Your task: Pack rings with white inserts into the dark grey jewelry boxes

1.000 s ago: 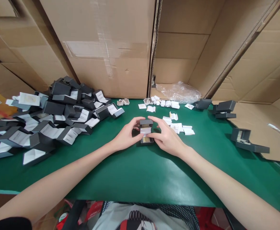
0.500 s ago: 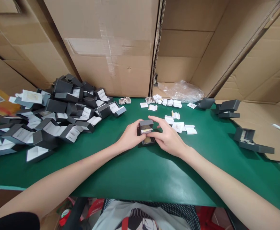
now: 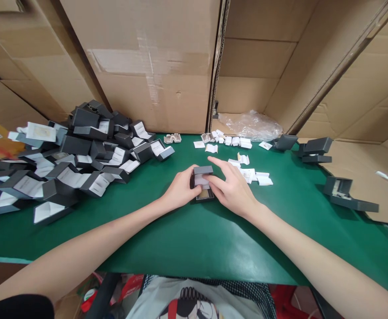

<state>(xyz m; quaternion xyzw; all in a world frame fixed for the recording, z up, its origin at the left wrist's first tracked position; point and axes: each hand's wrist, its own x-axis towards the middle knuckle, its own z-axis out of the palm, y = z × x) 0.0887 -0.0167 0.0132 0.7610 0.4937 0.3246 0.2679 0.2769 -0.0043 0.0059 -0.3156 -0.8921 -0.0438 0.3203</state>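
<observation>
A small dark grey hinged box [image 3: 203, 170] stands open on the green table in front of me, lid upright. My left hand [image 3: 181, 188] is closed around its left side, thumb at the front. Inside the lid sits a white insert [image 3: 200, 179], its face toward me. My right hand [image 3: 230, 188] has its thumb and a bent finger against the right part of that insert, while the index finger points up past the lid. A tan pad [image 3: 203, 193] shows in the base of the box; the fingers partly cover both pieces.
Many open dark boxes with white linings [image 3: 81, 155] are heaped on the left. Loose white pieces [image 3: 249, 175] lie beyond my right hand, with more along the back. Several dark boxes [image 3: 347, 195] stand at right by cardboard. Clear plastic film [image 3: 254, 124] lies behind.
The white insert, edge-on at the lid's mouth before, now lies back within the lid with its face showing. My right fingers have moved onto it. My left hand keeps its hold on the box.
</observation>
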